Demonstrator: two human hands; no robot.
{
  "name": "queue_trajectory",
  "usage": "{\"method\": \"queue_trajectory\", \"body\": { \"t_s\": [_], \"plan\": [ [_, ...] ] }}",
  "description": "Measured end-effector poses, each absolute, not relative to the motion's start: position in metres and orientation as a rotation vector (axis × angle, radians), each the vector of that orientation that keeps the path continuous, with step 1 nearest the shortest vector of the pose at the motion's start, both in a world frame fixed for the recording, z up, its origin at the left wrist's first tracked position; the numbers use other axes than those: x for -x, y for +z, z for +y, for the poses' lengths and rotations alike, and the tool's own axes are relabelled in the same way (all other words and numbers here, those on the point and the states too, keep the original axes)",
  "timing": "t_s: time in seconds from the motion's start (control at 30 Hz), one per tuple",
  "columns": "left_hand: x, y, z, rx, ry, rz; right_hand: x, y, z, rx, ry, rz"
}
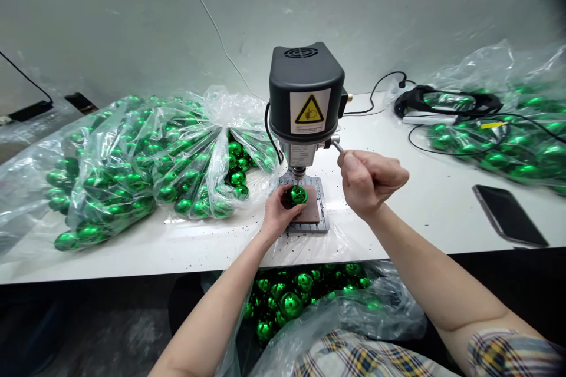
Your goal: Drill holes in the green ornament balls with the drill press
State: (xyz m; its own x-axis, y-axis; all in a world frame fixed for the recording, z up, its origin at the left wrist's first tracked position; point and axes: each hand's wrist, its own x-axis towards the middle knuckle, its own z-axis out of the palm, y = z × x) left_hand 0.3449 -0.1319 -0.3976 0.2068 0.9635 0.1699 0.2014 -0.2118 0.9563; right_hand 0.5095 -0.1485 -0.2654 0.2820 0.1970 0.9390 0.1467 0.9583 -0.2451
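Note:
A small bench drill press (306, 88) with a dark housing and a yellow warning label stands on the white table. Under its chuck, a shiny green ball (299, 194) rests on a brownish pad (312, 206) over the grey base (323, 225). Thumb and fingers of my left hand (279, 209) pinch the ball from the left side. The drill bit (298, 181) comes down to the ball's top; whether it has entered cannot be told. At the machine's right, my right hand (369, 179) is closed in a fist around the metal feed lever (338, 146).
A clear plastic bag of green balls (132, 159) lies on the left, its mouth near the drill. Another bag (508, 141) lies at right, beside a black strap-like device (446, 100). A phone (510, 215) rests near the front edge. Below, an open bag holds more balls (292, 304).

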Motion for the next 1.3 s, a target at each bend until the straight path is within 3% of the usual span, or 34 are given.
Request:
{"method": "queue_trajectory", "body": {
  "t_s": [0.27, 0.57, 0.77, 0.87, 0.97, 1.07, 1.17, 1.3],
  "plan": [
    [-0.344, -0.394, -0.133, -1.604, 1.068, 1.154, -0.512, -0.273, -0.153, 0.235, 0.013, -1.429],
    [-0.337, -0.367, -0.154, -1.620, 1.064, 1.360, -0.500, -0.196, -0.141, 0.579, 0.375, -0.966],
    [-0.274, -0.317, -0.171, -2.143, 0.604, 1.153, -0.500, -0.192, -0.141, 0.559, 0.394, -0.938],
    [-0.255, -0.317, -0.133, -2.306, 0.686, 1.496, -0.500, -0.195, -0.140, 0.556, 0.376, -0.945],
    [-0.249, -0.330, -0.094, -2.286, 0.393, 1.869, -0.499, -0.196, -0.140, 0.560, 0.344, -0.974],
    [-0.248, -0.340, -0.078, -2.249, 0.230, 1.881, -0.499, -0.196, -0.139, 0.581, 0.330, -0.973],
    [-0.246, -0.339, -0.082, -2.126, 0.614, 1.793, -0.500, -0.196, -0.139, 0.588, 0.335, -0.955],
    [-0.248, -0.329, -0.097, -1.669, 1.196, 1.346, -0.499, -0.196, -0.139, 0.592, 0.347, -0.937]
  ]
}}
